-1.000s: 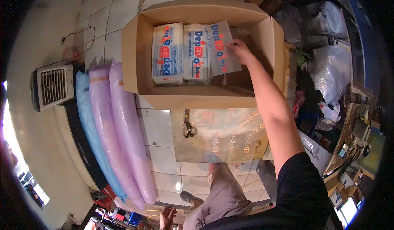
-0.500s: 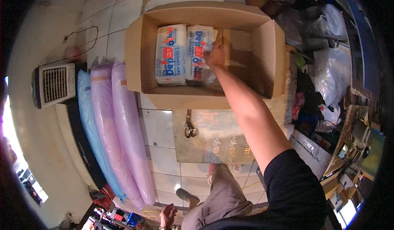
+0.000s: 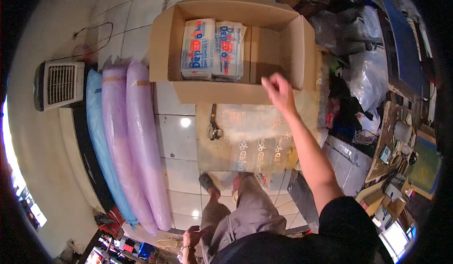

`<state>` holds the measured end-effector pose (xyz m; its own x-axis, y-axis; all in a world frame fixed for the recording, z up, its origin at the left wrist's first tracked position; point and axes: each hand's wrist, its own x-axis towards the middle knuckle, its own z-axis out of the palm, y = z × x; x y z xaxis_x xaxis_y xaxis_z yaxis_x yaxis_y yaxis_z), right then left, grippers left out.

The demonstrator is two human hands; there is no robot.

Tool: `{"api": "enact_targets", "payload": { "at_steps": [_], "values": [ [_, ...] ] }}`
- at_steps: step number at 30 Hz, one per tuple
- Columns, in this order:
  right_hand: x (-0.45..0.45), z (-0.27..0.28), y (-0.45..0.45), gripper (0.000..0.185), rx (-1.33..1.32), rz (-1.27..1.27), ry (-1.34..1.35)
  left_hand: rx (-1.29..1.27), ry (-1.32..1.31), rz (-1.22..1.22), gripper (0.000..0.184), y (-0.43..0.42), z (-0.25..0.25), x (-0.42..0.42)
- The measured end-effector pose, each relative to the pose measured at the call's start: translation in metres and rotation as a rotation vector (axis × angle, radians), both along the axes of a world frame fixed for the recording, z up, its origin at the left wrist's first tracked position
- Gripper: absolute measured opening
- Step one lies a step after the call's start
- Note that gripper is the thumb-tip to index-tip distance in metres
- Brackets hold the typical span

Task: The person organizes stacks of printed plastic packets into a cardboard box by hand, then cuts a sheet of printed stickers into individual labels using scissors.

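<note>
An open cardboard box (image 3: 226, 93) stands on the floor ahead of me. Two stacks of printed plastic packs, a left stack (image 3: 198, 49) and a right stack (image 3: 228, 51), lie side by side in its left half, with blue and red lettering. My right hand (image 3: 280, 92) hovers over the box's near flap, right of the stacks and apart from them. Its fingers are curled in, and nothing shows in them. Low by my left leg hangs my left hand (image 3: 191, 238), holding nothing, its fingers loosely apart.
Scissors (image 3: 214, 125) lie on a printed plastic sheet (image 3: 257, 132) before the box. Long purple rolls (image 3: 144, 136) and a blue roll (image 3: 106, 155) lie on the left beside a vented appliance (image 3: 61, 86). Clear plastic bags (image 3: 365, 82) and a cluttered wooden bench (image 3: 384, 141) line the right.
My right hand has left the right stack and come back toward me, out over the box's near edge. My view has shifted slightly, and my left foot has moved. Both stacks stay in the box.
</note>
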<state>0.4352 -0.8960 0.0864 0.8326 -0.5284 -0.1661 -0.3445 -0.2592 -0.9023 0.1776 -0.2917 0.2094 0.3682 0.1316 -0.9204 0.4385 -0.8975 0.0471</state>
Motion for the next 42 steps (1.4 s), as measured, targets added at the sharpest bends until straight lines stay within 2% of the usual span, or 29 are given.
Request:
{"api": "enact_targets", "payload": {
  "at_steps": [1, 2, 3, 4, 5, 7, 8, 9, 10, 11, 12, 13, 15, 16, 19, 20, 23, 24, 28, 30, 32, 33, 35, 37, 39, 41, 42],
  "values": [
    [-0.041, 0.002, 0.019, 0.036, 0.067, 0.037, 0.031, -0.141, 0.035, -0.041, 0.034, 0.018, -0.009, -0.013],
    [-0.089, -0.007, 0.039, 0.039, 0.005, 0.143, 0.132, -0.164, 0.024, 0.230, 0.031, 0.046, -0.040, -0.043],
    [-0.136, -0.011, 0.065, 0.038, 0.059, 0.235, 0.259, -0.191, -0.071, 0.173, 0.029, 0.051, -0.046, -0.049],
    [-0.179, -0.006, 0.096, 0.030, 0.260, 0.275, 0.366, -0.212, -0.167, 0.113, 0.027, 0.055, -0.052, -0.053],
    [-0.236, -0.022, 0.123, 0.025, 0.170, 0.467, 0.455, -0.233, -0.340, -0.276, 0.027, 0.033, -0.039, -0.029],
    [-0.299, 0.020, 0.172, 0.024, 0.286, 0.725, 0.594, -0.339, -0.403, -0.194, 0.025, 0.050, -0.068, -0.027],
    [-0.332, 0.025, 0.194, 0.024, 0.238, 0.713, 0.519, -0.302, -0.177, 0.036, 0.023, -0.009, -0.012, 0.025],
    [-0.373, 0.022, 0.221, 0.024, 0.196, 0.696, 0.457, -0.371, -0.354, -0.133, 0.019, 0.040, -0.062, 0.001],
    [-0.412, 0.030, 0.249, 0.025, 0.155, 0.670, 0.400, -0.413, -0.290, -0.057, 0.015, 0.034, -0.047, 0.019],
    [-0.426, 0.042, 0.267, 0.024, 0.100, 0.537, 0.350, -0.485, -0.413, -0.196, 0.014, 0.066, -0.082, 0.010],
    [-0.442, 0.049, 0.283, 0.022, 0.099, 0.440, 0.365, -0.589, -0.430, -0.146, 0.016, 0.070, -0.086, 0.015],
    [-0.451, 0.051, 0.293, 0.021, 0.080, 0.353, 0.364, -0.698, -0.467, -0.083, 0.019, 0.068, -0.094, 0.021],
    [-0.450, 0.074, 0.317, 0.021, 0.005, 0.201, 0.283, -0.536, -0.181, -0.187, 0.023, 0.100, -0.125, 0.028],
    [-0.451, 0.080, 0.327, 0.019, -0.089, 0.137, 0.248, -0.555, -0.212, -0.278, 0.029, 0.098, -0.122, 0.033],
    [-0.448, 0.108, 0.344, 0.018, -0.043, -0.072, 0.238, -0.424, -0.061, -0.381, 0.036, 0.053, -0.067, 0.058],
    [-0.454, 0.111, 0.347, 0.022, -0.030, -0.097, 0.299, -0.481, -0.114, -0.429, 0.045, 0.054, -0.070, 0.060],
    [-0.480, 0.101, 0.364, 0.029, 0.038, -0.145, 0.473, -0.565, -0.031, -0.441, 0.050, 0.056, -0.081, 0.067],
    [-0.487, 0.093, 0.371, 0.039, -0.046, -0.148, 0.486, -0.552, 0.004, -0.473, 0.052, 0.057, -0.086, 0.069],
    [-0.501, 0.097, 0.366, 0.052, 0.008, -0.013, 0.687, -0.530, 0.146, -0.535, 0.059, 0.058, -0.084, 0.062],
    [-0.501, 0.101, 0.354, 0.053, 0.008, 0.084, 0.741, -0.592, 0.207, -0.537, 0.061, 0.042, -0.050, 0.063],
    [-0.502, 0.107, 0.344, 0.053, -0.051, 0.160, 0.803, -0.588, 0.206, -0.764, 0.062, 0.072, -0.103, 0.050],
    [-0.500, 0.113, 0.340, 0.052, -0.014, 0.198, 0.841, -0.580, 0.203, -0.879, 0.062, 0.085, -0.124, 0.045],
    [-0.498, 0.122, 0.332, 0.048, 0.058, 0.274, 0.923, -0.760, 0.297, -0.849, 0.062, 0.083, -0.116, 0.044],
    [-0.506, 0.109, 0.326, 0.039, 0.181, 0.467, 0.926, -0.656, 0.511, -1.174, 0.050, 0.036, -0.063, 0.063],
    [-0.493, 0.111, 0.320, 0.031, 0.364, 0.546, 0.991, -0.656, 0.729, -1.196, 0.042, 0.025, -0.074, 0.059],
    [-0.524, 0.035, 0.331, 0.032, 0.326, 0.622, 0.832, -0.674, 0.584, -1.281, 0.039, -0.001, -0.087, 0.058],
    [-0.508, 0.023, 0.329, 0.034, 0.275, 0.615, 0.936, -0.672, 0.504, -1.321, 0.037, -0.017, -0.095, 0.060]
  ]
}}
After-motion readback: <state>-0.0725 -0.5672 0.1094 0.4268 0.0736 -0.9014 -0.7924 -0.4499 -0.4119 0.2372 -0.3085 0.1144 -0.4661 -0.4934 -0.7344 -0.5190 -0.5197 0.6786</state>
